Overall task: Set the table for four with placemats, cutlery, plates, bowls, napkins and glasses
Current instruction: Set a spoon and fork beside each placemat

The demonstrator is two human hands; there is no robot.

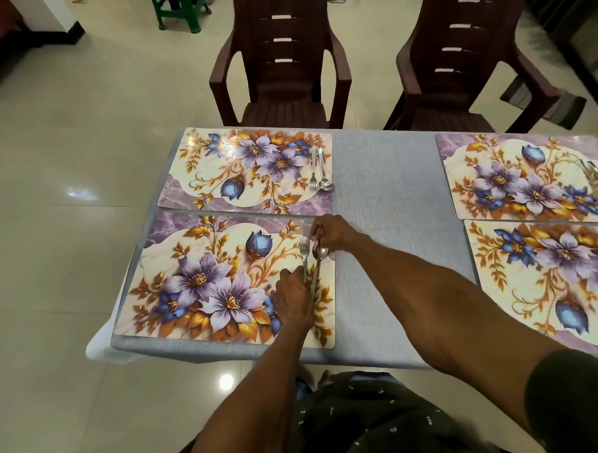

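Four floral placemats lie on the grey tablecloth. On the near left placemat lie a fork and a spoon side by side near its right edge. My left hand grips the handles of both at their lower end. My right hand pinches the bowl end of the spoon from above. The far left placemat carries a second fork and spoon. On the far right placemat, more cutlery lies near the right edge, blurred. The near right placemat carries nothing that I can see.
Two dark brown plastic chairs stand at the table's far side. A green stool stands on the tiled floor at the back left. The table's left edge drops off beside the left placemats.
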